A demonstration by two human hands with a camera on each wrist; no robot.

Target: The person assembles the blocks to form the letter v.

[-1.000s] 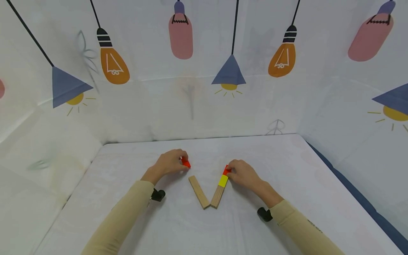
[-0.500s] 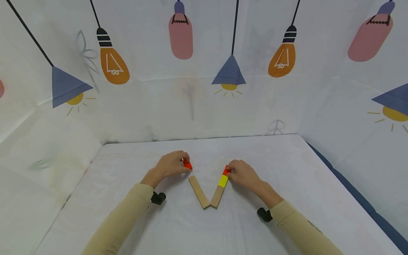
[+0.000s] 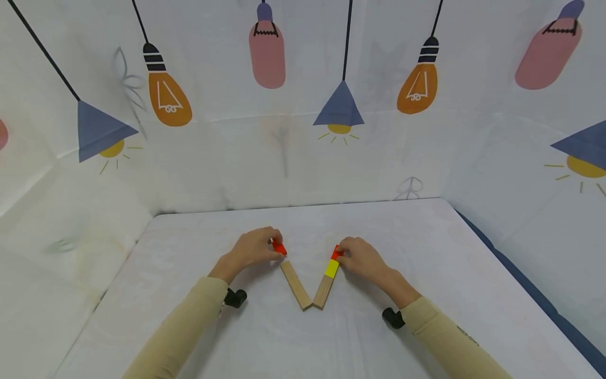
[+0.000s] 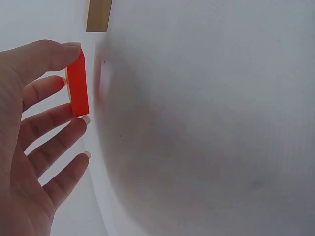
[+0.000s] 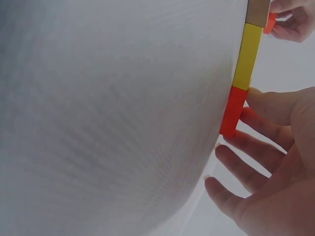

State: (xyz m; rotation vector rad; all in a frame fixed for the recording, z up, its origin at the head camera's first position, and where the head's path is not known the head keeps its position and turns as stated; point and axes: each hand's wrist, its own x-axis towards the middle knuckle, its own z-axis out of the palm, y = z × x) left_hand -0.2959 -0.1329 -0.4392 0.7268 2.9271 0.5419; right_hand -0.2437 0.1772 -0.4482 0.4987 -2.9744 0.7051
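My left hand (image 3: 255, 245) pinches a red block (image 4: 78, 86) between thumb and fingertips. In the left wrist view a gap and shadow show between that block and the table; a wooden block's end is just beyond it. The head view shows two plain wooden blocks forming a V, the left wooden block (image 3: 296, 285) and the right wooden block (image 3: 323, 292), meeting at their near ends. A yellow block (image 3: 332, 269) continues the right arm, with a second red block (image 5: 233, 112) against its far end. The thumb and fingers of my right hand (image 3: 364, 260) hold this second red block on the table.
The white table (image 3: 379, 342) extends around the blocks, its far edge close to a white wall sheet (image 3: 227, 158) printed with lamps and bulbs. A black wrist camera (image 3: 235, 298) sits under the left wrist, another black wrist camera (image 3: 393, 318) under the right.
My left hand has carried its red block slightly right and nearer, toward the far end of the left wooden block. The right hand stays in place on its red block.
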